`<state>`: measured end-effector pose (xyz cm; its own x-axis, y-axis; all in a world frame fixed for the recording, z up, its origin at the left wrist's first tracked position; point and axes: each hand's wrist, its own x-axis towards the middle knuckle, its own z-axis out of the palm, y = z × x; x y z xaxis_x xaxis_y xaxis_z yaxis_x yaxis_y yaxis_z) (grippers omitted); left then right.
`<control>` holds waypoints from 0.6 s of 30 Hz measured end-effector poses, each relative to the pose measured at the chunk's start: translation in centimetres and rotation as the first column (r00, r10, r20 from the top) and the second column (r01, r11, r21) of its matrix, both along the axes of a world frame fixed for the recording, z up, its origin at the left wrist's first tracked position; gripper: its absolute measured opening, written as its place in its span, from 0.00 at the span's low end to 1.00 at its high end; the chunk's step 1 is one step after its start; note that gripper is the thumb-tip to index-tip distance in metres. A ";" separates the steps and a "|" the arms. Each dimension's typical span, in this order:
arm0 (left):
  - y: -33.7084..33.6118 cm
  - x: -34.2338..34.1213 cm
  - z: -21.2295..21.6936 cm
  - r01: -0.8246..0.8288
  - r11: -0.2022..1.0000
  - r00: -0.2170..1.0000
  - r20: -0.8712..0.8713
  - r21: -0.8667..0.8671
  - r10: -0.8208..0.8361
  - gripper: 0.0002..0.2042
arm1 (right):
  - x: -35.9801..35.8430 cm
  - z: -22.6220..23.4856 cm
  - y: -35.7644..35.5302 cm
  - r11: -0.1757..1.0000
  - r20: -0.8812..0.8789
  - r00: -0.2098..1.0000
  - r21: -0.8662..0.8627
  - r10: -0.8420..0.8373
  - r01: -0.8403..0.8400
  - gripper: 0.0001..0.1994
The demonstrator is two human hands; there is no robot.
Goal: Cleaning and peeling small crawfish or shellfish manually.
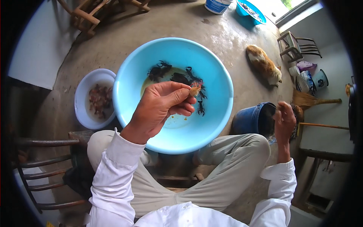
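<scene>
My left hand [157, 104] is over the big light-blue basin [170, 140], thumb and forefinger pinched on a small orange-brown piece of crayfish [194, 91]. Below it, several dark crayfish [181, 78] lie in the basin with some yellowish liquid, and one reddish part shows just beyond my fingertips. Off to the right, my right hand [284, 121] is raised beside the dark-blue bucket [247, 120]. Its fingers look bent and a little smeared, and I cannot make out anything in them.
Left of the basin, a white bowl [84, 109] holds reddish-brown pieces in liquid. A brown-and-white dog [264, 64] lies on the floor to the right. Beyond it are a chair [290, 47] and a broom [310, 100]. A wooden chair [47, 174] is close by my left side.
</scene>
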<state>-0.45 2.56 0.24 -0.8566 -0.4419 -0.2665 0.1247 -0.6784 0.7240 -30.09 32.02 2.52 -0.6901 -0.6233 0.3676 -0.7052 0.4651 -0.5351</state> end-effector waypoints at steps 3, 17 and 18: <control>0.3 -0.2 -0.4 0.022 1.000 1.000 -0.022 0.006 -0.022 0.09 | -6.1 -2.2 7.5 0.874 -0.184 0.979 0.456 -0.092 0.168 0.17; 1.8 -1.4 -1.3 -0.076 0.945 0.988 0.107 -0.318 0.115 0.08 | 15.0 -2.6 -14.6 0.880 0.143 0.870 -0.127 0.472 -0.457 0.11; 2.0 -1.5 -1.0 -0.084 0.924 0.983 0.121 -0.373 0.139 0.08 | 15.2 -2.9 -15.0 0.877 0.147 0.866 -0.125 0.478 -0.463 0.11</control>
